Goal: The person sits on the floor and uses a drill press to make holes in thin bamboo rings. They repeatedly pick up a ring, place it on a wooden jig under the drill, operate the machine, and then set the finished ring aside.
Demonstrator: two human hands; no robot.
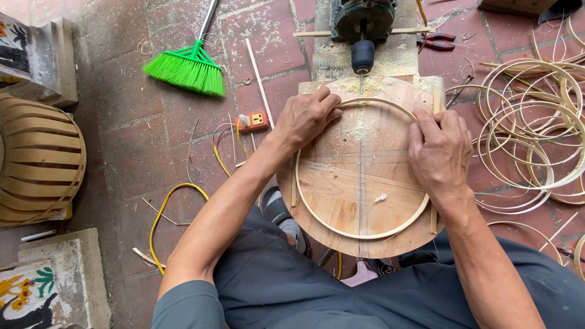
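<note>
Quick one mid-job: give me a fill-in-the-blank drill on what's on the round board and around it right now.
1. Both hands, left hand and right hand, press a thin bamboo ____ onto the round wooden board.
2. The drill bit points at the hoop's ____ edge.
3. The broom has ____ bristles.
4. The cable on the brick floor is ____.

Missing words: hoop; far; green; yellow

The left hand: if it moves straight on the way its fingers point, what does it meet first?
Probably the drill bit. The left hand on the bamboo hoop points up and right toward it, across sawdust; height is unclear.
</note>
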